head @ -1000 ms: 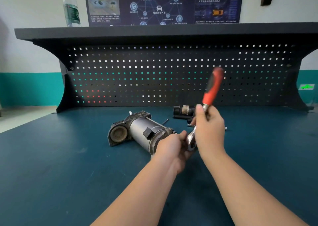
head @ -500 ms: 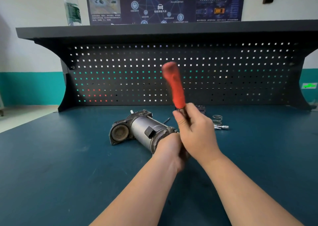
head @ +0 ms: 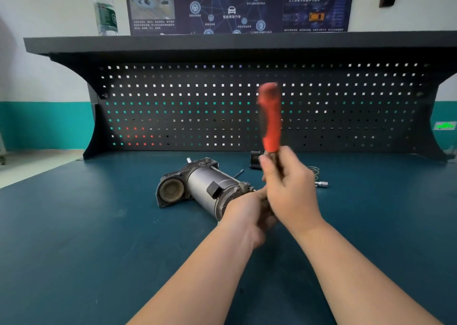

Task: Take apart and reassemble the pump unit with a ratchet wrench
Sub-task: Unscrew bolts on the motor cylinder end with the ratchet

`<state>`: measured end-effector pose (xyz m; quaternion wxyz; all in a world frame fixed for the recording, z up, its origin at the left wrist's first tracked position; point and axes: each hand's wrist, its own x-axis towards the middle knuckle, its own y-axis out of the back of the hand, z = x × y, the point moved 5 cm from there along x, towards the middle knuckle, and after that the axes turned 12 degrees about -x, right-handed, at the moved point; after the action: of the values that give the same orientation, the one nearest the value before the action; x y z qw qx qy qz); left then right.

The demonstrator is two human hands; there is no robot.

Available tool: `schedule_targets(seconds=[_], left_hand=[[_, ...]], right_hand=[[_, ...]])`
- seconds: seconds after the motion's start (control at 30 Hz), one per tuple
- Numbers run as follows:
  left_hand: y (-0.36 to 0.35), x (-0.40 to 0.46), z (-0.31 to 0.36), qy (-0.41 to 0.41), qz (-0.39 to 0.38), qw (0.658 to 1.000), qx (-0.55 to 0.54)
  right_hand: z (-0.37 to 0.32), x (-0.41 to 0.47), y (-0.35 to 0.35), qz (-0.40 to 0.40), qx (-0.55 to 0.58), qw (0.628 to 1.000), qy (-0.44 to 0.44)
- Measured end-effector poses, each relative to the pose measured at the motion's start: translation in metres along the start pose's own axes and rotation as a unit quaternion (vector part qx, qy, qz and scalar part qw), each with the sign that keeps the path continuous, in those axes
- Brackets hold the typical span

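Fingers round blurred, seemingly upright red-handled ratchet wrench.

Red-handled ratchet wrench, grey pump unit (rusty-brown port), teal bench top, black pegboard.

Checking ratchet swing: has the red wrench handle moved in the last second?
Yes. The red wrench handle swung left across the black pegboard, then partway back right.

The right hand grips the ratchet wrench, its red handle upright; the left hand holds the pump end on the blue table.
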<state>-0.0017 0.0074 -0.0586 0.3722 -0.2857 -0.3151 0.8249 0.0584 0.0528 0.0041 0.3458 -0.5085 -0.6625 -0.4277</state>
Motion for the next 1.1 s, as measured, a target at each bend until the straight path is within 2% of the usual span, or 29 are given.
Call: schedule_targets(seconds=[0.07,0.1,0.17,0.23,0.27,0.3,0.33,0.37,0.4,0.43,0.47,0.5,0.57,0.63,0.73,0.83,0.9,0.93,1.0,1.03,1.1], left_hand=[[0.0,0.0,-0.001,0.013,-0.013,1.0,-0.017],[0.001,0.001,-0.001,0.015,-0.005,1.0,-0.017],[0.004,0.002,0.0,0.001,0.022,1.0,-0.011],[0.002,0.001,0.0,-0.01,0.032,0.999,-0.019],[0.001,0.001,-0.001,-0.012,0.033,0.999,-0.022],[0.0,0.0,-0.001,-0.013,0.035,0.999,-0.023],[0.0,0.0,-0.001,-0.013,0.035,0.999,-0.021],[0.0,0.001,-0.001,-0.014,0.033,0.999,-0.015],[0.001,0.001,-0.001,-0.013,0.033,0.999,-0.009],[0.001,0.001,-0.001,-0.009,0.034,0.999,-0.005],[0.002,0.002,-0.001,-0.007,0.039,0.999,-0.005],[0.003,0.002,-0.001,-0.009,0.046,0.999,-0.006],[0.005,0.004,0.002,-0.027,0.055,0.998,-0.025],[0.004,0.005,0.003,-0.037,0.051,0.996,-0.066],[0.004,0.004,0.002,-0.027,0.046,0.992,-0.114],[0.007,0.004,0.0,-0.018,0.044,0.991,-0.124],[0.006,0.002,0.0,-0.015,0.041,0.992,-0.12],[0.006,0.001,0.001,-0.02,0.041,0.992,-0.118],[0.007,0.001,0.002,-0.027,0.041,0.992,-0.118],[0.007,0.001,0.001,-0.025,0.038,0.992,-0.12],[0.005,0.0,-0.002,-0.015,0.03,0.994,-0.106]], right_hand=[[-0.014,-0.006,-0.005,-0.014,-0.06,0.995,0.084],[-0.014,-0.007,-0.006,-0.015,-0.056,0.996,0.071],[-0.001,-0.005,-0.005,0.005,0.009,0.999,-0.033],[0.021,-0.003,-0.001,0.043,0.063,0.979,-0.191],[0.037,-0.005,0.0,0.056,0.082,0.949,-0.298],[0.056,-0.012,-0.003,0.065,0.127,0.894,-0.424],[0.068,-0.023,-0.01,0.058,0.207,0.812,-0.542],[0.075,-0.034,-0.019,0.051,0.289,0.727,-0.621],[0.077,-0.041,-0.024,0.045,0.336,0.668,-0.662],[0.077,-0.044,-0.027,0.031,0.345,0.652,-0.674],[0.078,-0.043,-0.028,0.015,0.328,0.673,-0.663],[0.077,-0.036,-0.026,0.009,0.292,0.721,-0.628],[0.069,-0.018,-0.014,0.035,0.214,0.836,-0.504],[0.049,-0.003,-0.003,0.043,0.154,0.922,-0.353],[0.015,0.002,0.001,0.009,0.097,0.983,-0.155],[-0.006,-0.004,-0.004,-0.029,0.011,0.999,-0.021],[-0.004,-0.005,-0.004,-0.006,0.013,0.999,-0.034],[0.001,-0.004,-0.002,0.014,0.031,0.997,-0.075],[0.024,-0.004,0.0,0.049,0.071,0.972,-0.217],[0.039,-0.006,0.0,0.058,0.095,0.945,-0.308],[0.066,-0.015,0.0,0.066,0.148,0.867,-0.472]])
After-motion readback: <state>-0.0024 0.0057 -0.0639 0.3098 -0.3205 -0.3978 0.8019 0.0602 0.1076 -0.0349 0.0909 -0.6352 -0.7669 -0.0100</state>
